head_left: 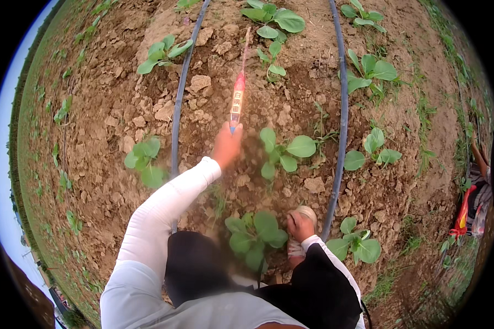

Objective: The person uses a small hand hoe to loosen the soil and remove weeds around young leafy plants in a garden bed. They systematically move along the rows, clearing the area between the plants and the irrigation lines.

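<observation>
My left hand (227, 144) is closed around a slim hand hoe (238, 98) with a red section and a label bearing writing. Its thin far end points away from me, between a drip hose and a small cabbage seedling (274, 61). To the right of that hand grows a larger cabbage seedling (286, 152). Low in the view, my right hand (302, 226) has its fingers curled over my shoe (306, 212); whether it grips anything is hidden. A leafy cabbage plant (255, 236) stands just left of it, between my knees.
Two dark drip hoses, one on the left (180, 103) and one on the right (343, 103), run along the cloddy soil (160, 111). More cabbage seedlings (366, 154) line the right hose. At the far right edge another person's arm (479, 158) shows beside a red bag (463, 211).
</observation>
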Tool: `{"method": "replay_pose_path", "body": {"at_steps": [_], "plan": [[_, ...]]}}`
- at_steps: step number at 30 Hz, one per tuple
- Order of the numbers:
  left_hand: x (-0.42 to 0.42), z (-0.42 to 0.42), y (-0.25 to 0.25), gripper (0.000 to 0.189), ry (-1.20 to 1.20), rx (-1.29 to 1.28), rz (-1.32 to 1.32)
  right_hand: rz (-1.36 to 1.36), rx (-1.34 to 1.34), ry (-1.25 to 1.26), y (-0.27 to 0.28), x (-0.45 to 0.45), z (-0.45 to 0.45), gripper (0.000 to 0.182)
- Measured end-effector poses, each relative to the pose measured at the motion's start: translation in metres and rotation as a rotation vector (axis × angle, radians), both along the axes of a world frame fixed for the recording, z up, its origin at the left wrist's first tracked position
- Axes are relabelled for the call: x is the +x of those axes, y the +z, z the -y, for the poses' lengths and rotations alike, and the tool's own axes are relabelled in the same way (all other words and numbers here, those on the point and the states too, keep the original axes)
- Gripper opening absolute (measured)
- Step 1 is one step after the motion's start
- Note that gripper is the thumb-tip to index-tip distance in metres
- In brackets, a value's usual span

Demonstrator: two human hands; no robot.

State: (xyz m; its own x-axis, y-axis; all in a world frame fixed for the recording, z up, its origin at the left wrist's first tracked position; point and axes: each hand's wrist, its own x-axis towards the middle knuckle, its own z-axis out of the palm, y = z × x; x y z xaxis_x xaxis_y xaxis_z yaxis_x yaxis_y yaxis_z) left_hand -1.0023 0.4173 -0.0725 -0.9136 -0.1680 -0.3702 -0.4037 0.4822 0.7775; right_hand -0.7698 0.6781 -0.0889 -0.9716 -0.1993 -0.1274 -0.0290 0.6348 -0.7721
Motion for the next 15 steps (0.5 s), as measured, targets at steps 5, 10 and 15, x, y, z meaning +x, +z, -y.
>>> {"method": "replay_pose_path", "body": {"at_steps": [5,10,15], "plan": [[0.031,0.025,0.025,0.029,-0.034,-0.039,0.061,-0.004,-0.002,-0.013,0.004,-0.003,0.001,0.007],[0.070,0.053,0.035,0.025,-0.095,-0.167,0.027,0.044,-0.024,-0.008,0.016,-0.007,0.004,0.006],[0.120,0.067,0.058,0.022,-0.069,-0.092,0.065,-0.005,-0.021,-0.024,0.017,-0.008,0.003,0.006]]}}
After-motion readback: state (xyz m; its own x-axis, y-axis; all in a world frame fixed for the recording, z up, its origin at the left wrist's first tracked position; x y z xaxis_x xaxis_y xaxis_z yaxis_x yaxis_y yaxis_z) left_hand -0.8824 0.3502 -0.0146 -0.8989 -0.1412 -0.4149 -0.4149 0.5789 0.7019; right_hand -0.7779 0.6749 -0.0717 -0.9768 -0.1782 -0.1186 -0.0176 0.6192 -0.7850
